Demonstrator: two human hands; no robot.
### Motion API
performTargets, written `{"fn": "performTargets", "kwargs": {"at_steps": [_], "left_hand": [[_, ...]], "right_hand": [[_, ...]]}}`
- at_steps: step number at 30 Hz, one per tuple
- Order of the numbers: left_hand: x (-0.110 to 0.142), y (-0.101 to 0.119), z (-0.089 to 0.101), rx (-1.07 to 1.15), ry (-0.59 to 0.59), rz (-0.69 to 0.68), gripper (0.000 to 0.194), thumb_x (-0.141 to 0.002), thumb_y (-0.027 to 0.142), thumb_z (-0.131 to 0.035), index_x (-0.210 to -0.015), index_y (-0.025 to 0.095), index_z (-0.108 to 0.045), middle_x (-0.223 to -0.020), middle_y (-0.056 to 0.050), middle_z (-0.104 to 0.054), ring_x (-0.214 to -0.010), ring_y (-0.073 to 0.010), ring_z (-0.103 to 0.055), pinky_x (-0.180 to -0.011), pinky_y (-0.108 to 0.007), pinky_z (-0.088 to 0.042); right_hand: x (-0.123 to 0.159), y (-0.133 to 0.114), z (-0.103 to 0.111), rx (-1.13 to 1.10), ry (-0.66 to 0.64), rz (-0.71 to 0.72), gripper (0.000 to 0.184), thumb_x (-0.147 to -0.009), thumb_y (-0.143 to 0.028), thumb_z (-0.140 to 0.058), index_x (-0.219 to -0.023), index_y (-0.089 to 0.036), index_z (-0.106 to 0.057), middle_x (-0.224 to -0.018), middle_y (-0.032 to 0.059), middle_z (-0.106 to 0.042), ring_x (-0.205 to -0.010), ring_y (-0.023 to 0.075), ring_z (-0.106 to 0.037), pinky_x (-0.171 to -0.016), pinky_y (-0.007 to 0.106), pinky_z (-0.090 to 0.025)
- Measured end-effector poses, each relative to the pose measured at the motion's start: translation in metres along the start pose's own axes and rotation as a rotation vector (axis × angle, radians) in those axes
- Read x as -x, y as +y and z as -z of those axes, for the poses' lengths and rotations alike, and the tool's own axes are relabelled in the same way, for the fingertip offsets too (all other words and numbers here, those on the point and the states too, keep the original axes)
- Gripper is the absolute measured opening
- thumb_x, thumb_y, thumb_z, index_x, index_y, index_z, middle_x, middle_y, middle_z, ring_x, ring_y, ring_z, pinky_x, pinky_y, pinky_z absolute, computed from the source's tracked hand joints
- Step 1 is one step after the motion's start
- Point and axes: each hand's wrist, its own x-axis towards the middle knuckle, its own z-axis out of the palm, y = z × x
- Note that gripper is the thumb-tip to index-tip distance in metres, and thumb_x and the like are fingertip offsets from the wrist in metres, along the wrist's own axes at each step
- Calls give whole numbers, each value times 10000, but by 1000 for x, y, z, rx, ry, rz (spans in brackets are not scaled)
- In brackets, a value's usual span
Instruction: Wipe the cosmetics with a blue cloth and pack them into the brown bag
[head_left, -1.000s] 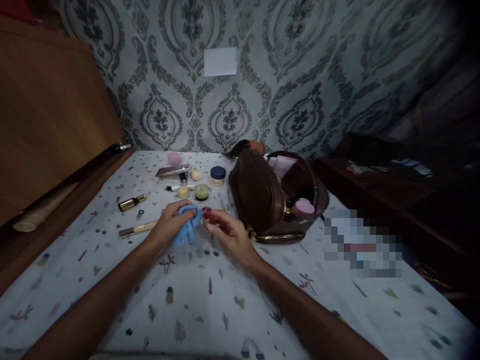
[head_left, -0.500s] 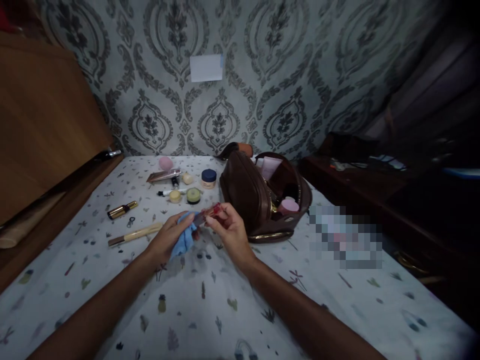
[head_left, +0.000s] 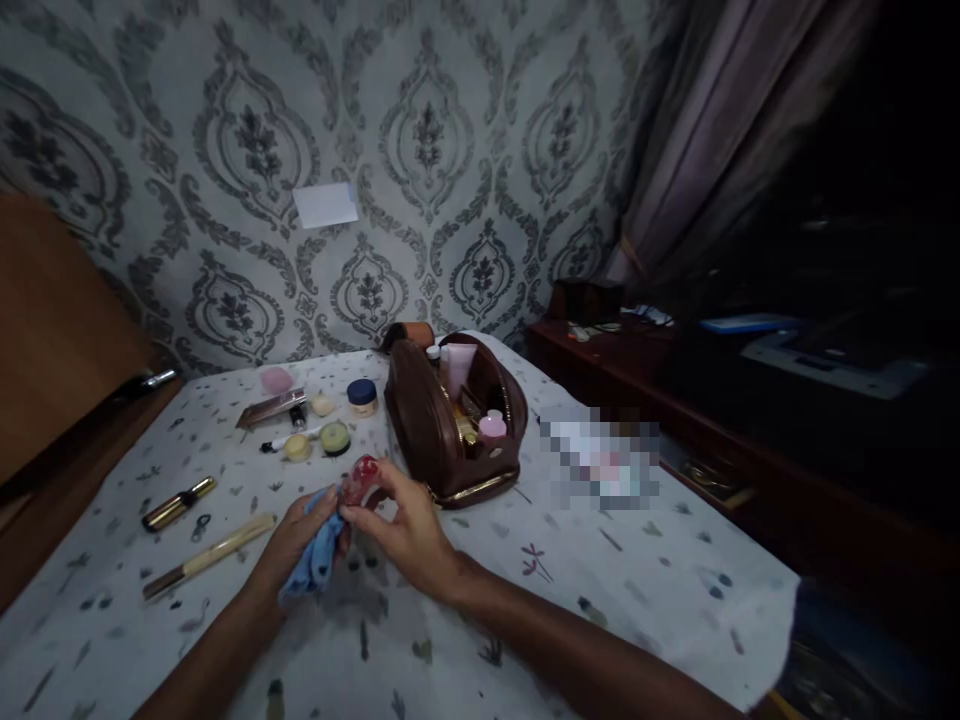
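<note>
A blue cloth [head_left: 313, 562] is bunched in my left hand [head_left: 281, 550], its lower end hanging below the fingers. Between thumb and fingers, my right hand [head_left: 412, 530] pinches a small clear-and-red cosmetic container [head_left: 361, 480]; its exact kind is unclear. The cloth touches the container's lower left end, which is partly hidden. Just behind my right hand stands a brown cosmetic bag [head_left: 420, 430], unzipped, with a pink tube [head_left: 460, 368] and a pink-lidded jar [head_left: 492, 426] inside. Left of my hands lies a makeup brush [head_left: 214, 552] with a pale handle.
A blue-lidded jar [head_left: 361, 398], a green round pot [head_left: 334, 438], a yellow pot [head_left: 297, 447], a pink sponge [head_left: 276, 380] and a gold-and-black tube [head_left: 178, 504] lie on the patterned cloth. A blurred-out packet [head_left: 600, 458] is at the right. A wooden panel [head_left: 60, 330] borders the left.
The view has turned to the right, so everything sits further left and lower. The red container is turned more upright, at the cloth's edge. Both hands keep their holds.
</note>
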Motion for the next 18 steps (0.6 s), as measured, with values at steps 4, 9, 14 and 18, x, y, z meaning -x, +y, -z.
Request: {"fn": "performTargets", "kwargs": {"at_steps": [4,9,14,18], "left_hand": [[2,16,-21,-171,-30,-9,670,-666,858,-540,-590,193,-528,-425,14,-515,-398,-145,-478,-426,-260,-403],[-1,46,-50,-511,-57,-388,444,-922,587,-456,-763,193,-584,-707,-12,-632,-674,-166,-599,-637,-251,-490],[-19,61,-69,-1043,-54,-964,353,-997,265,-372,-1286,212,-568,-1011,-71,-654,-853,-165,-634,-700,-235,-479],[-34,59,-72,-1381,28,-1215,411,-978,166,-360,-1341,207,-547,-951,-69,-616,-733,-157,-604,-536,-223,-405]], "right_hand": [[6,-19,27,-68,-42,-16,189,-891,-363,-632,-935,-212,-528,-907,18,-656,-853,154,-633,-791,270,-511],[5,-48,78,-119,50,-39,235,-869,-362,-676,-990,-211,-543,-940,21,-659,-876,157,-649,-794,270,-526],[-3,-67,132,182,158,37,212,-859,-326,-688,-1025,-207,-632,-899,9,-662,-778,138,-607,-696,246,-493],[-12,-74,165,351,191,-9,239,-868,-344,-673,-1053,-193,-675,-869,25,-681,-750,149,-597,-645,256,-468]]}}
